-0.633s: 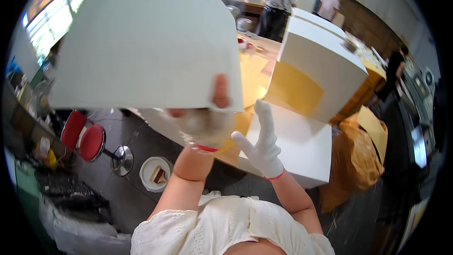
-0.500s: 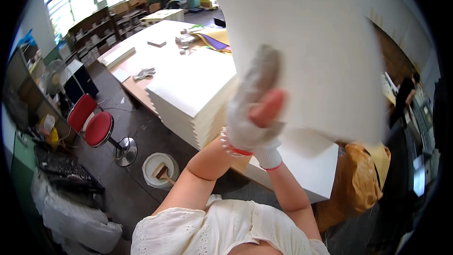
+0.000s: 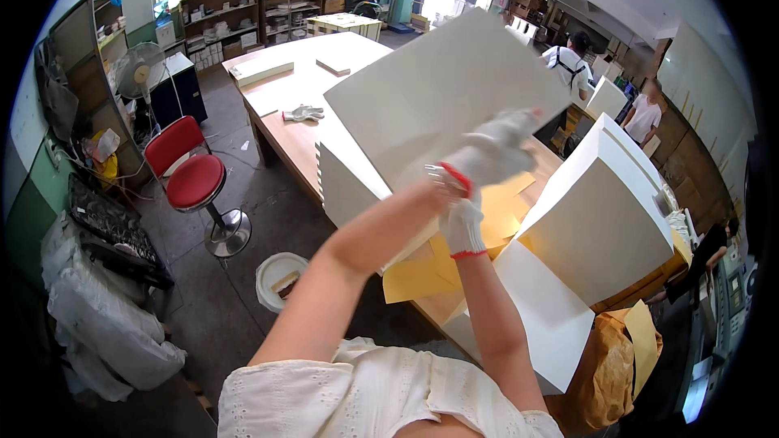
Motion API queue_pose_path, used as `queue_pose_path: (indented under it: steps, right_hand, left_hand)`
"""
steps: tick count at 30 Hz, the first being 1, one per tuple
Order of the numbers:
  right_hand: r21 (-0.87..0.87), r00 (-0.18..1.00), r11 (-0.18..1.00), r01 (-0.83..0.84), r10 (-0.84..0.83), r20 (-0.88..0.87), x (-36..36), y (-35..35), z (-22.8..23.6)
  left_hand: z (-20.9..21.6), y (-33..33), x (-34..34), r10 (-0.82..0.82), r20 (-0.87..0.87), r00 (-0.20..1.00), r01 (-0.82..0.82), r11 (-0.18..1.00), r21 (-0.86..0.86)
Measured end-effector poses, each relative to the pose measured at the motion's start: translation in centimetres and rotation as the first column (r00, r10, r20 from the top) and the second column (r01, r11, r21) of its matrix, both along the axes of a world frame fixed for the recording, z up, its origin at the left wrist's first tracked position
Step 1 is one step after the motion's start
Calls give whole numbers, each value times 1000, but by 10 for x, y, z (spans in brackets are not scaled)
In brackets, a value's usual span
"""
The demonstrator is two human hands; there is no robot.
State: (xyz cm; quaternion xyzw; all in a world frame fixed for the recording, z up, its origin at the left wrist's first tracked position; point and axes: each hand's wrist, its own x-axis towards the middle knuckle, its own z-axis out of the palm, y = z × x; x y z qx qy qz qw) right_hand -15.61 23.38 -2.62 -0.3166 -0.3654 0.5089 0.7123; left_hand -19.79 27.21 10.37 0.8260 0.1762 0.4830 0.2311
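Observation:
A large white sheet (image 3: 430, 85) of paper or thin board is raised at a tilt above the table. My left hand (image 3: 505, 148), in a pale knitted glove with a red cuff, reaches across to its lower right edge and appears closed on it; motion smears the fingers. Just below, my right hand (image 3: 464, 225), gloved too, lies partly behind the left one, its fingers hidden. Under the sheet stands a white stack (image 3: 347, 191) with a stepped edge. To the right are a tall curved white stack (image 3: 604, 215) and a lower white stack (image 3: 545, 312).
Yellow paper (image 3: 418, 277) lies between the stacks on the wooden table (image 3: 280, 142). A spare glove (image 3: 303, 113) rests at its left. A red stool (image 3: 195, 177) and a white bucket (image 3: 280, 276) with a brush stand on the floor; a brown bag (image 3: 608, 365) sits at right. Other people work beyond.
The white sheet has swung away from me and left, over the stepped stack, uncovering the tall stack and yellow paper. My left hand has moved right; my view has turned right.

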Motion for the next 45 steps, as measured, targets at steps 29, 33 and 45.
queue_pose_path:
  steps: [29,33,45]
  right_hand:
    - [92,-52,958,271,-81,995,-57,-16,17]
    - [43,-45,954,297,-31,999,-60,-15,22]
    - [202,-113,928,313,-175,978,-72,-20,-4]
  left_hand:
    - [-185,220,-330,-62,-67,996,10,804,-594]
    - [-195,222,-329,-47,-30,998,29,892,-452]
    - [-192,226,-333,21,-190,982,-113,864,-491]
